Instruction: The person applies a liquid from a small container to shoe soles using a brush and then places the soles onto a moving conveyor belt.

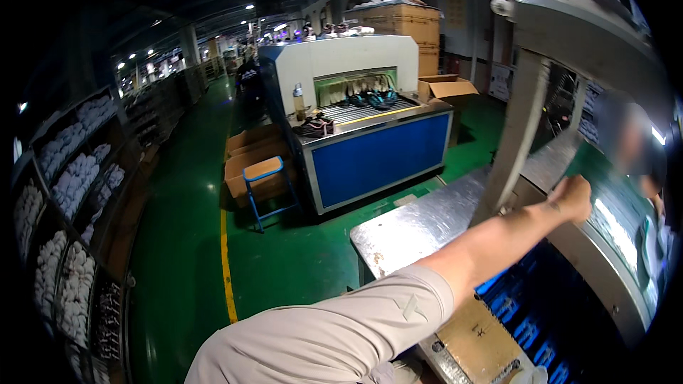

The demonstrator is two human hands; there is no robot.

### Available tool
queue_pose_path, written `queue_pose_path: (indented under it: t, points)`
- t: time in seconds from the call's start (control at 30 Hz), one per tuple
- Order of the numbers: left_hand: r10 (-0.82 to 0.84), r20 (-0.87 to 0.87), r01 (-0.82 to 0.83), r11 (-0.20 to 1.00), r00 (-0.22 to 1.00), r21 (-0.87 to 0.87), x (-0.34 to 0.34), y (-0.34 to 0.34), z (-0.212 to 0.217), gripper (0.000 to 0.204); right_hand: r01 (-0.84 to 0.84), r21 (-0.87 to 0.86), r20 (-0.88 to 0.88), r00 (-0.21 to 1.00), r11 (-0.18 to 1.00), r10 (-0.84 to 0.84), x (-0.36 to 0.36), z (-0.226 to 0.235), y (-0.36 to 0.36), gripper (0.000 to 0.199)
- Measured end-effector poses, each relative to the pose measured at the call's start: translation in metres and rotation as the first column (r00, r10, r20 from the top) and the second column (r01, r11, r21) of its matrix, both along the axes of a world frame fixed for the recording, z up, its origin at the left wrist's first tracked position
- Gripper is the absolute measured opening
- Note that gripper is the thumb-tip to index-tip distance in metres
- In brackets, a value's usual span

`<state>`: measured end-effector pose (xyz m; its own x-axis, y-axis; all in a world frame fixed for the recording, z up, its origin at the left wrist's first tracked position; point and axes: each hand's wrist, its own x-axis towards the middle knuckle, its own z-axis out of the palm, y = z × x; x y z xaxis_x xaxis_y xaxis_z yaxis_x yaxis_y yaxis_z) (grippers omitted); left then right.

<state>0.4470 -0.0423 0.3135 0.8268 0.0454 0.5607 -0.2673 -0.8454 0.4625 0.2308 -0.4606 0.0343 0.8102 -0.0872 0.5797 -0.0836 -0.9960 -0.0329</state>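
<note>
My left arm, in a beige short sleeve, stretches across to the right. At its end my left hand [573, 199] is curled closed at the near edge of a green conveyor belt [605, 181]. Its fingers face away from me, so whatever they hold, if anything, is hidden. Beneath the forearm, a dark recess holds several bright blue parts [526, 331] in a row. A brown board [480, 341] lies beside that recess. My right hand is not in view.
A metal post [523, 131] and a worn metal tabletop [420, 224] stand next to my arm. A blurred person [629, 135] is at the far right. Beyond are a blue-sided tunnel machine [384, 160], a stool [263, 168], cardboard boxes [249, 163] and loaded shelves [75, 185] on the left.
</note>
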Motion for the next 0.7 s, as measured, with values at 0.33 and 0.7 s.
queue_pose_path:
  t: [0.33, 0.7]
  points:
    - [-0.143, 0.206, 0.104, 0.976, 0.968, 0.191, 0.115, -0.018, -0.072, 0.057, 0.143, 0.253, -0.259, 0.963, 0.957, -0.075, 0.265, 0.276, 0.400, 0.054]
    - [0.023, 0.498, -0.180, 0.946, 0.867, 0.269, 0.105, -0.028, -0.053, 0.019, 0.126, -0.286, -0.366, 0.902, 0.950, -0.230, 0.137, 0.330, 0.432, 0.045]
